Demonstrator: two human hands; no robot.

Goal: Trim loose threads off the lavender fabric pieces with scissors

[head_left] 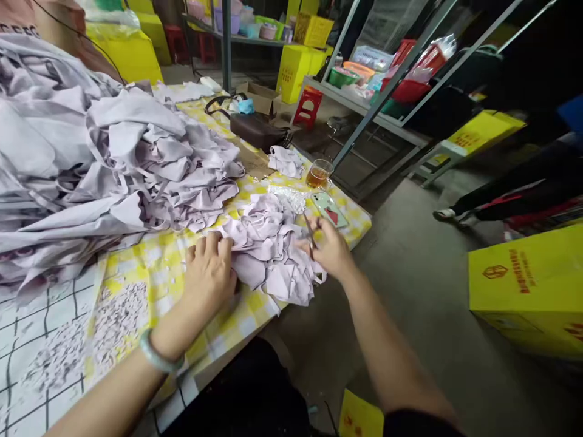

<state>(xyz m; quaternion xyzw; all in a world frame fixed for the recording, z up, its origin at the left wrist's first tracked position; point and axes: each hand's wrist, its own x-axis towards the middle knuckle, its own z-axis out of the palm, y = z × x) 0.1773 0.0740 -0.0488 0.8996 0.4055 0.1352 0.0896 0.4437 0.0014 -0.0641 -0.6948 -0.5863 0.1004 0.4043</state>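
Note:
My left hand, with a pale green bangle at the wrist, is at the left edge of a small heap of light lilac cloth pieces. Its fingers are bent and closed on the cloth edge; the fingertips are partly hidden. On the heap's right side, my right hand holds small scissors, a thin dark tool pointing away from me and partly covered by the fingers. Some cloth of the heap hangs over the table's front edge.
A big mound of lilac cloth fills the table's left. Small cloth scraps lie nearer me. A phone, a glass cup of amber drink and a dark bag lie beyond the heap. Metal shelving stands behind.

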